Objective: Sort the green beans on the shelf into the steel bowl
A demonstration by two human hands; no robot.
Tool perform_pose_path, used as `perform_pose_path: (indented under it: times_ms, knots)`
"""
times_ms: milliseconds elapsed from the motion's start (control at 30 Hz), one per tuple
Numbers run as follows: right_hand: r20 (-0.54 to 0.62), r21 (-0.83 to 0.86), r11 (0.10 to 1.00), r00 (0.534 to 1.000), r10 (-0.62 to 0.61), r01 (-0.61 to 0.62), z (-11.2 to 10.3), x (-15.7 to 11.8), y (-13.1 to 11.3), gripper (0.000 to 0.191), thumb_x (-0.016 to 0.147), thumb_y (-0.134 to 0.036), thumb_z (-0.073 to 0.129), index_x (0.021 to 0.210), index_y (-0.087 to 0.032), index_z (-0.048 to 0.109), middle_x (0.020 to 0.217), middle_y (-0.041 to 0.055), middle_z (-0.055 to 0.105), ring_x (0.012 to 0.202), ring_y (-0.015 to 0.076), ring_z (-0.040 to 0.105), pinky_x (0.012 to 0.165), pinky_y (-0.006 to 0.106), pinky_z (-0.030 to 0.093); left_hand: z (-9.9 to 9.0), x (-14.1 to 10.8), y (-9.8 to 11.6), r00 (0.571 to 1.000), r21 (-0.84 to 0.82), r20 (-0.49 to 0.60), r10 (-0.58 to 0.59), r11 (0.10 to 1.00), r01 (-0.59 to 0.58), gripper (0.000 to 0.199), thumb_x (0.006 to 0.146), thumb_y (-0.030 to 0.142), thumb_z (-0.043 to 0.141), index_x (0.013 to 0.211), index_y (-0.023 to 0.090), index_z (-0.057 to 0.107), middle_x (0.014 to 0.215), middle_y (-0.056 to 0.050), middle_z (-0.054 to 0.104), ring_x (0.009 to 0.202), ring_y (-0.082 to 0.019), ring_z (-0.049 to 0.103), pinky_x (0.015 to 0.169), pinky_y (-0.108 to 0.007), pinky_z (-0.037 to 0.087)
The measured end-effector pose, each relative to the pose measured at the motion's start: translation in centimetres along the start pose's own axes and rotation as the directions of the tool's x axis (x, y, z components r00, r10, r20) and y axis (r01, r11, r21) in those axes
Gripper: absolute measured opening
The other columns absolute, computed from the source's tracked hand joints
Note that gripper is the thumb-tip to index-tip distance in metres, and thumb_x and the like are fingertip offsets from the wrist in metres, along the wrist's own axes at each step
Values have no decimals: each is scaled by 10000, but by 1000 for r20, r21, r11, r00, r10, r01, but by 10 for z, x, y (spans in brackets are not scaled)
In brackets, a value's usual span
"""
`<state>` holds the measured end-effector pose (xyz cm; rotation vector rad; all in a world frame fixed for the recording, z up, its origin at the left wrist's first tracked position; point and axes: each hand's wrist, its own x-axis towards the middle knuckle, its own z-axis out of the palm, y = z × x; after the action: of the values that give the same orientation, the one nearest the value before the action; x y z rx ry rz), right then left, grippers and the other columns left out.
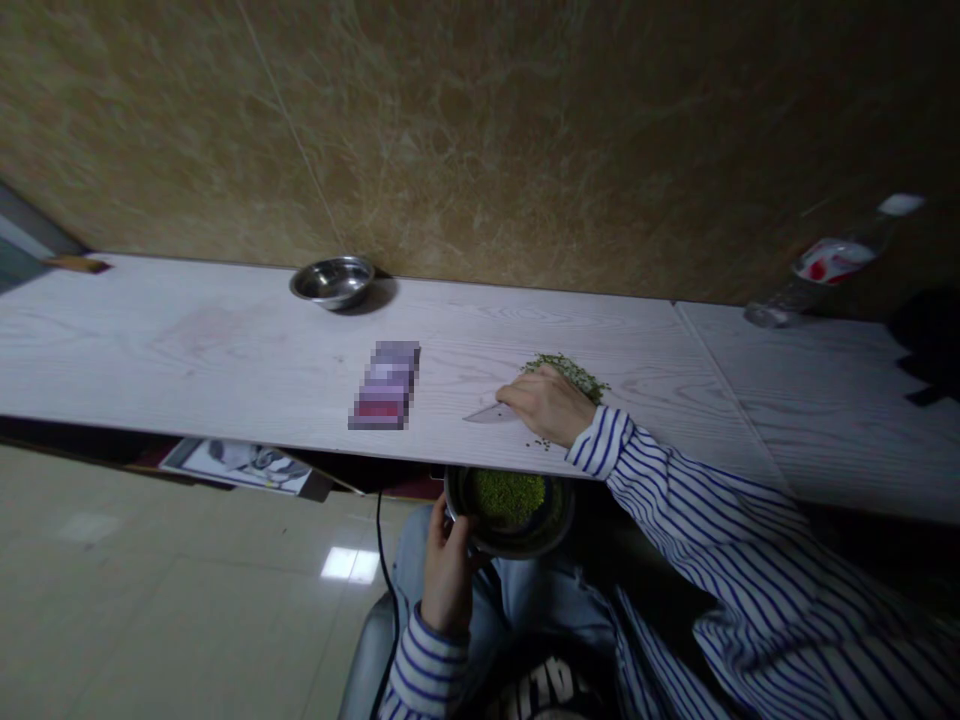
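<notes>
My right hand [546,403] is closed round a knife, low over the pale wooden counter. The thin blade [484,412] points left, close to the counter's surface. Just behind the hand lies a spread of small green pieces [574,373], partly hidden by it. A few dark bits [538,443] lie near the front edge. Below that edge, my left hand [450,560] grips the left rim of a metal bowl [564,530]. Inside the bowl are many small green pieces [510,497].
An empty metal bowl [332,283] stands at the back of the counter [187,340]. A blurred purple item [386,385] lies left of the knife. At the right back stands a plastic bottle [836,260]. A box [244,466] sits under the counter.
</notes>
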<state>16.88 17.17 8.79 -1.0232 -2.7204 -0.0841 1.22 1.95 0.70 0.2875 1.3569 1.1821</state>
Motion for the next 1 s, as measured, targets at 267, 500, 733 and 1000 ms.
perform_pose_path:
  times_ms: [267, 500, 733, 1000]
  knots:
    - [50, 44, 996, 996, -73, 71, -4, -27, 7, 196, 887, -126, 444, 965, -173, 616, 901, 73, 684, 859, 165, 587, 775, 308, 290, 1, -1, 1, 1000, -10, -26, -13, 1000, 13, 519, 687, 289, 601, 1192, 242, 491, 964, -45, 585, 749, -131, 555, 581, -237, 463]
    - [17, 72, 994, 997, -81, 80, -9, -60, 12, 223, 885, -106, 436, 995, -183, 614, 938, 66, 685, 898, 157, 589, 787, 312, 304, 6, -4, -2, 1000, 7, 0, -12, 1000, 12, 544, 691, 310, 606, 1218, 269, 473, 999, -47, 586, 782, -140, 570, 601, -250, 471]
    - [-52, 88, 993, 995, -80, 84, -16, -78, 13, 207, 908, -148, 429, 1007, -175, 608, 957, 72, 693, 916, 164, 610, 796, 322, 350, 9, -6, -7, 1000, 17, 29, -7, 1000, 7, 530, 704, 311, 599, 1217, 270, 472, 1044, -56, 581, 802, -135, 565, 629, -258, 477]
    - [-253, 124, 945, 911, 324, -302, -20, -113, -6, 192, 891, -198, 469, 1021, -173, 608, 882, 78, 692, 807, 187, 620, 764, 336, 431, 9, -8, -9, 1000, 35, 18, -13, 999, 13, 540, 706, 333, 598, 1227, 271, 470, 1043, -48, 573, 799, -142, 568, 588, -249, 477]
